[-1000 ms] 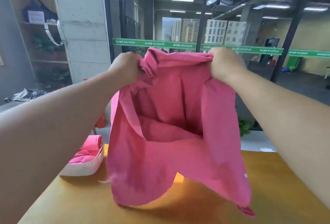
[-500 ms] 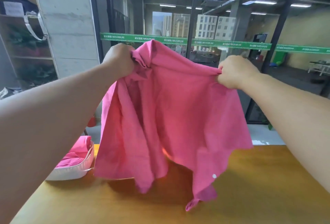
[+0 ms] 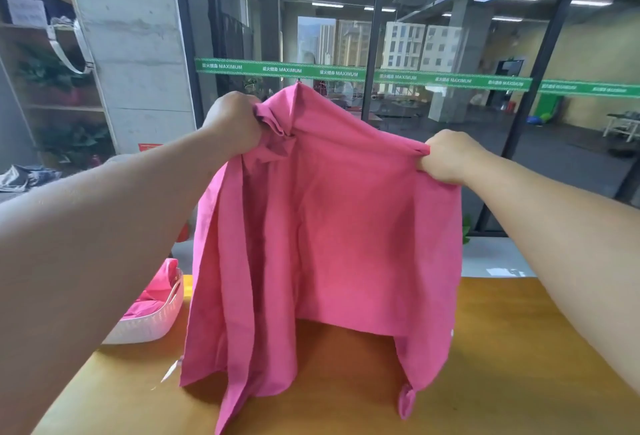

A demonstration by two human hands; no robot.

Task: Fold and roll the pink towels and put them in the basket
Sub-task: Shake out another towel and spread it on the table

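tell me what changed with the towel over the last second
The right hand slid out to the right along the top edge, spreading the pink towel wider; its lower edge now hangs more evenly. The left hand kept its grip; the basket stayed put.

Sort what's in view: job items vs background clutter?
Job: pink towel held up in both hands, left hand, right hand; white basket holding more pink cloth; wooden table.
Background: dark bag on shelf, shelf plants, green glass banner.

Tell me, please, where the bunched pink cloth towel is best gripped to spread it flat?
Probably the free top corner, reached from the left: the pink cloth towel is wadded in the left hand, while the right hand pinches its corner cleanly.
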